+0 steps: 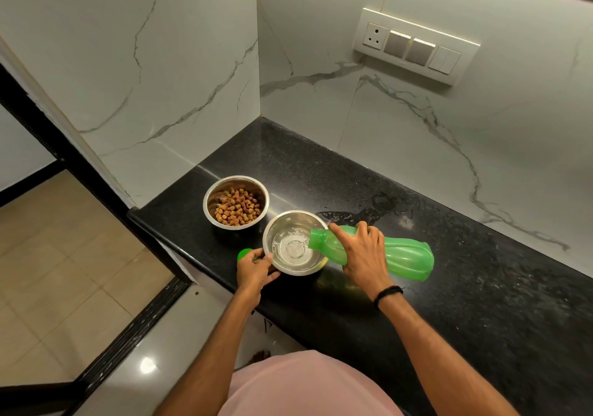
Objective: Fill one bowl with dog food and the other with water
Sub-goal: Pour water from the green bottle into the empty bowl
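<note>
The green bottle [385, 252] is clamped in the right grip [362, 252], its long axis nearly level and its mouth just left of that grip, over the water bowl [293, 243]. The rim is pinched by the left grip [255, 269]. The kibble bowl [236, 202] stands beyond on the bench [321, 171].

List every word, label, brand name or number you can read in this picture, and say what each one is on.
None can be read.
Green bottle: no label or print shows.
Switch panel: a tiny mark sits under one switch, too small to read.
Kibble bowl and water bowl: plain steel, no marking visible.
</note>
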